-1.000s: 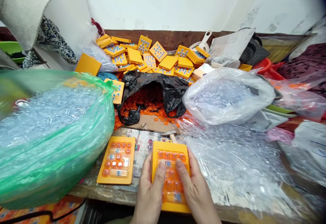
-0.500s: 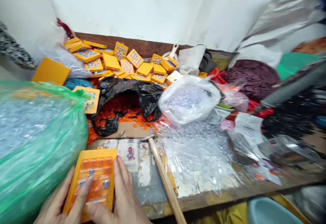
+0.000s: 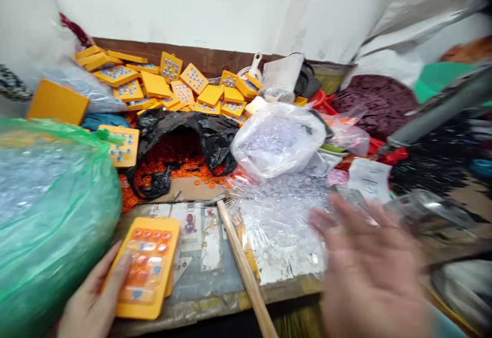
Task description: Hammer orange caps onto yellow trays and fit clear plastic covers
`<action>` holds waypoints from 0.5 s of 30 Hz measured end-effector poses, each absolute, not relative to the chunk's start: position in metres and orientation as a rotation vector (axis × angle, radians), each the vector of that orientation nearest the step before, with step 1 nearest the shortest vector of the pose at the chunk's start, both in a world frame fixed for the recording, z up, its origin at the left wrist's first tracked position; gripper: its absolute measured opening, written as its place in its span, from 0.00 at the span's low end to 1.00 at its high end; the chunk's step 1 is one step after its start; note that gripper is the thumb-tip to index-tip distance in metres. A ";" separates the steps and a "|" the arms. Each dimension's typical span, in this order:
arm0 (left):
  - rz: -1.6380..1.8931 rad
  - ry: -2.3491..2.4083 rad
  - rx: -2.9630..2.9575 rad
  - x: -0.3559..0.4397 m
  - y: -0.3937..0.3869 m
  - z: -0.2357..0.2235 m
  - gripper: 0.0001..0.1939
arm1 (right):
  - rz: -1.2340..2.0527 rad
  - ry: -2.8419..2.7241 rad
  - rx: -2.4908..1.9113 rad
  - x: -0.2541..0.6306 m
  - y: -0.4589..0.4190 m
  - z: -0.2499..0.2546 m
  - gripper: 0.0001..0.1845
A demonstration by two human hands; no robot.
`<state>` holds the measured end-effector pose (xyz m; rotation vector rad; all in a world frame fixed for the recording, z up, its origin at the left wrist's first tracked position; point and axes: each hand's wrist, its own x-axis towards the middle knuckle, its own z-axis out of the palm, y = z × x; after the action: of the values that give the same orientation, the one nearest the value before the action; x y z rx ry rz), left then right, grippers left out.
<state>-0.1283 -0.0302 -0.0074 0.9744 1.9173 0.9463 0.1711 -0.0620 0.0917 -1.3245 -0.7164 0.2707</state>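
Observation:
My left hand [image 3: 96, 292] grips a flat yellow plastic case [image 3: 171, 256] at its left side, thumb over the top face. Orange round pieces and a few blue ones show in its recessed face, under what looks like clear plastic. Blurred by motion, my right hand [image 3: 372, 271] hangs over the right part of the bench with its fingers spread and nothing in them. Below and beyond it lies a pile of clear plastic pieces [image 3: 280, 225]. Between the hands, a hammer [image 3: 242, 256] rests with its wooden handle over the bench's front edge.
A green bag [image 3: 77, 235] of clear pieces bulges at the left. Orange rings spill from a black bag [image 3: 188, 123]. Yellow cases [image 3: 154, 84] are heaped against the wall. A white bag [image 3: 277, 141] stands mid-bench, with dark piles [image 3: 372, 100] to the right.
My right hand has let go of the yellow case and swung right, over the clear pieces. The left hand keeps the case, now slightly tilted. The whole view has shifted a little.

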 end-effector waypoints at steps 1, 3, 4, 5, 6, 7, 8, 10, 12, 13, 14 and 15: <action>0.902 1.888 0.915 -0.119 -0.031 0.001 0.37 | 0.567 -0.778 -1.354 0.141 -0.068 0.072 0.25; 0.920 1.781 0.855 -0.106 -0.032 0.015 0.40 | 1.034 -0.869 -1.291 0.087 -0.079 0.030 0.37; 0.963 1.734 0.841 -0.102 -0.032 0.021 0.40 | 1.152 -0.864 -1.260 0.065 -0.081 0.011 0.40; 0.999 1.692 0.826 -0.100 -0.032 0.025 0.40 | 1.229 -0.834 -1.230 0.049 -0.081 -0.005 0.43; 1.015 1.657 0.818 -0.100 -0.032 0.027 0.39 | 1.265 -0.794 -1.233 0.037 -0.078 -0.015 0.45; 1.012 1.633 0.825 -0.102 -0.033 0.027 0.37 | 1.278 -0.755 -1.239 0.030 -0.073 -0.021 0.46; 1.000 1.614 0.856 -0.103 -0.033 0.026 0.35 | 1.285 -0.719 -1.241 0.025 -0.068 -0.023 0.48; 0.966 1.603 0.977 -0.105 -0.033 0.022 0.35 | 1.311 -0.635 -1.212 0.023 -0.058 -0.016 0.49; 0.937 1.629 1.126 -0.103 -0.034 0.018 0.36 | 1.375 -0.501 -1.147 0.026 -0.053 0.000 0.52; 0.920 1.629 1.196 -0.100 -0.035 0.019 0.36 | 1.403 -0.417 -1.111 0.030 -0.052 0.008 0.52; 0.910 1.602 1.257 -0.097 -0.035 0.021 0.36 | 1.420 -0.343 -1.078 0.036 -0.052 0.017 0.52; 0.919 1.551 1.298 -0.095 -0.036 0.025 0.36 | 1.422 -0.290 -1.053 0.044 -0.051 0.025 0.50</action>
<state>-0.0949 -0.0358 0.0246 1.2976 1.5514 0.9192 0.0442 -0.0512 0.0245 -1.0526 -0.2898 1.4217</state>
